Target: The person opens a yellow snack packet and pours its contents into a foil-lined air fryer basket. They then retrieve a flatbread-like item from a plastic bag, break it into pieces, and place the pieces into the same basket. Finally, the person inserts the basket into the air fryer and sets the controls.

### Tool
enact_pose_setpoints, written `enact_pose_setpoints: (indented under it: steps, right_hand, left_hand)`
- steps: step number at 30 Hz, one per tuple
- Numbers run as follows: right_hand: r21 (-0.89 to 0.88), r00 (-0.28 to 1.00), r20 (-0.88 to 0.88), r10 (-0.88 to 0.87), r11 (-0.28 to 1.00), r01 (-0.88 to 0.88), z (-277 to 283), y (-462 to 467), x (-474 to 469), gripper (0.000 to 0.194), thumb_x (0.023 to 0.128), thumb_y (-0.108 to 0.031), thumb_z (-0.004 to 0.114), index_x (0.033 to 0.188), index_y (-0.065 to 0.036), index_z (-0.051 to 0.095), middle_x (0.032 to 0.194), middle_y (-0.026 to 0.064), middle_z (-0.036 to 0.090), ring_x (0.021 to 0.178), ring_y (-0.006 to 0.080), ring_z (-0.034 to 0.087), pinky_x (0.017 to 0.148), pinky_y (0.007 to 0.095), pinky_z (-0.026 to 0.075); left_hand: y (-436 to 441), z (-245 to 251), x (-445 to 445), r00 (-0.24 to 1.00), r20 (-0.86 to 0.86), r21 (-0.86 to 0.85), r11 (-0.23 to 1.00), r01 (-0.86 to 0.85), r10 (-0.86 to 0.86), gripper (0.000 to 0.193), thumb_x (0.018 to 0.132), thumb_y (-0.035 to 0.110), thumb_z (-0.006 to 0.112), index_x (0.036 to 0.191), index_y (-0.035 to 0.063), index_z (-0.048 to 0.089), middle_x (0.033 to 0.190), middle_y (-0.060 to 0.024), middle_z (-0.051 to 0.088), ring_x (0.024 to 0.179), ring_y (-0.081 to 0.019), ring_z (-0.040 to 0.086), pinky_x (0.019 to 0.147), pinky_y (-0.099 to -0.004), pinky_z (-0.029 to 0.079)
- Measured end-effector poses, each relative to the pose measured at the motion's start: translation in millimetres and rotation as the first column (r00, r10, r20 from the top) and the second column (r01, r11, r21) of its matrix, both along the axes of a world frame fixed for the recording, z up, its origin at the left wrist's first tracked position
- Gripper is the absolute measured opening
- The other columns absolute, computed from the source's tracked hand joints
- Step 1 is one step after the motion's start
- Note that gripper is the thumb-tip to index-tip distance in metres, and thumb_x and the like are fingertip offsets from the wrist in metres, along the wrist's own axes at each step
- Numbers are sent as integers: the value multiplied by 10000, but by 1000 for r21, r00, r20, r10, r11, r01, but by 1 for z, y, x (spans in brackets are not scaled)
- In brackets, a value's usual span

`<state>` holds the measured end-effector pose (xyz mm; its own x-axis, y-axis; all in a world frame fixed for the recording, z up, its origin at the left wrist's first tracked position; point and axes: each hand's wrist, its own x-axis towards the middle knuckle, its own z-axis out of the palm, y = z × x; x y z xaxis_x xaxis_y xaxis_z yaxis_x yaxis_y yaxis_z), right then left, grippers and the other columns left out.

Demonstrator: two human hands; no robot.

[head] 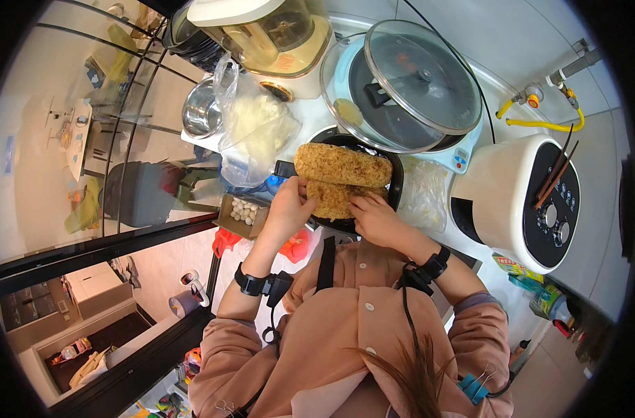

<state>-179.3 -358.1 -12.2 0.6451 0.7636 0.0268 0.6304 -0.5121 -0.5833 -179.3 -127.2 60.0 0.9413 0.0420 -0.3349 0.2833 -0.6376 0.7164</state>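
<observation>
Two long, crumb-coated golden-brown rolls lie side by side over a dark square pan (pixel 398 183) in front of me. The farther roll (pixel 343 165) rests untouched. My left hand (pixel 292 204) is at the left end of the nearer roll (pixel 328 200), its thumb and fingers touching that end. On the same roll's near right part lie the fingers of my right hand (pixel 372 215). Both hands hold the nearer roll between them. The pan's inside is mostly hidden under the rolls, and its handle (pixel 284 168) points left.
Behind the pan, glass lids (pixel 424 78) lean on a light-blue electric cooker (pixel 461 154). A white air fryer (pixel 497 193) with chopsticks on it stands right. Left are a plastic bag (pixel 254 125), a steel bowl (pixel 201 109) and a box of small white eggs (pixel 242 214). Crumpled clear plastic (pixel 424 196) lies beside the pan.
</observation>
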Motion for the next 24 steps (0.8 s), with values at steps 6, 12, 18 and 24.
enact_pose_setpoints:
  steps: [6, 12, 18, 24]
  right_hand:
    - [-76, 997, 58, 51, 996, -46, -11, 8, 1, 416, 784, -201, 588, 1139, 14, 601, 1177, 146, 544, 1160, 288, 488, 1087, 451, 269]
    - [-113, 997, 21, 73, 991, -70, -12, 6, 4, 390, 785, -206, 599, 1124, -13, 618, 1196, 133, 544, 1188, 276, 469, 1123, 445, 224]
    - [-23, 996, -45, 72, 997, -73, -7, -4, 10, 339, 751, -159, 617, 1063, -26, 634, 1200, 114, 556, 1174, 279, 485, 1115, 447, 252]
    - [-4, 997, -31, 75, 997, -75, -3, -1, 13, 341, 751, -123, 606, 1075, -16, 625, 1225, 132, 538, 1179, 297, 480, 1100, 448, 279]
  left_hand:
    - [-34, 5, -3, 998, 56, -25, 1000, 17, -15, 311, 780, 35, 660, 1056, -34, 535, 857, -114, 594, 695, -184, 601, 659, -303, 510]
    - [-47, 2, -8, 993, 93, 13, 997, 71, -72, 270, 764, 43, 642, 1017, -9, 563, 893, -139, 596, 777, -255, 623, 693, -347, 513]
    - [-15, -7, -6, 997, 76, 149, 989, -10, -1, 241, 778, 78, 590, 1006, 0, 574, 925, -176, 628, 845, -338, 614, 762, -399, 493]
    - [-6, -22, -7, 989, 148, 223, 974, -27, -6, 242, 796, 45, 577, 1030, -19, 581, 870, -140, 658, 758, -241, 654, 706, -326, 516]
